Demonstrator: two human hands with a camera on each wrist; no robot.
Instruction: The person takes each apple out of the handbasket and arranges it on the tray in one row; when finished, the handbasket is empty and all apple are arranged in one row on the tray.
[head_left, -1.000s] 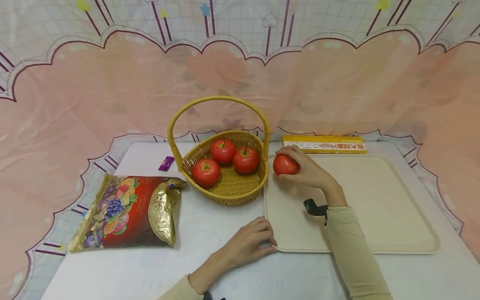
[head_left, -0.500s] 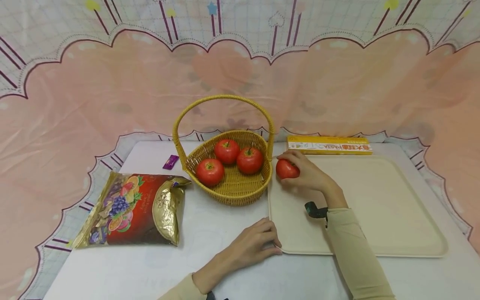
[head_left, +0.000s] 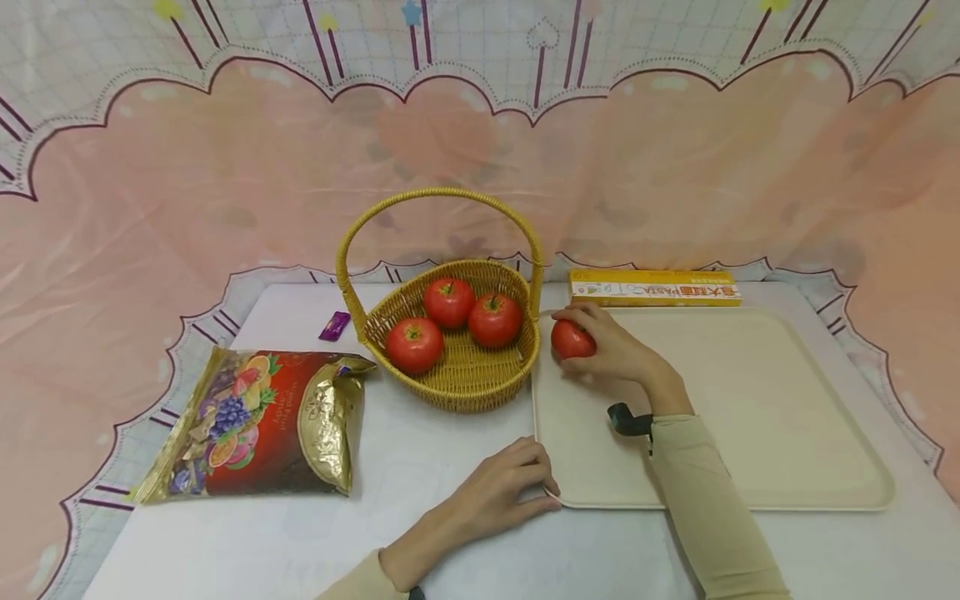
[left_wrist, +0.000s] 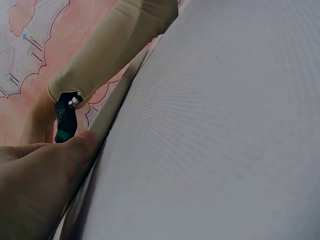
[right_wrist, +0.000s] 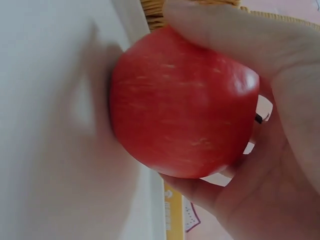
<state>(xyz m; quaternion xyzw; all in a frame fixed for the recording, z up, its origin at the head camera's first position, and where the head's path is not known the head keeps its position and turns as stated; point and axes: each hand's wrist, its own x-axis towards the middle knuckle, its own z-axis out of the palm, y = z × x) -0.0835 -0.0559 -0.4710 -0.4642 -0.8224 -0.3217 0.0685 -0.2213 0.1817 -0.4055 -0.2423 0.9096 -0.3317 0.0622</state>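
My right hand grips a red apple over the far left corner of the cream tray. In the right wrist view its thumb and fingers curl round the apple, whose underside is at the tray surface. Whether it bears on the tray I cannot tell. My left hand holds the near left corner of the tray, fingers bent at the rim and thumb along the front edge. Left of the tray stands a yellow wicker basket with a tall handle. Three red apples lie in it.
Behind the tray lies a yellow and white pasta box. A red and gold candy bag lies at the left, with a small purple wrapped candy beyond it. A patterned pink cloth hangs behind the table.
The right hand with the apple has moved very slightly toward the near side of the tray. The left hand stays at the tray corner. The head view has shifted a little.
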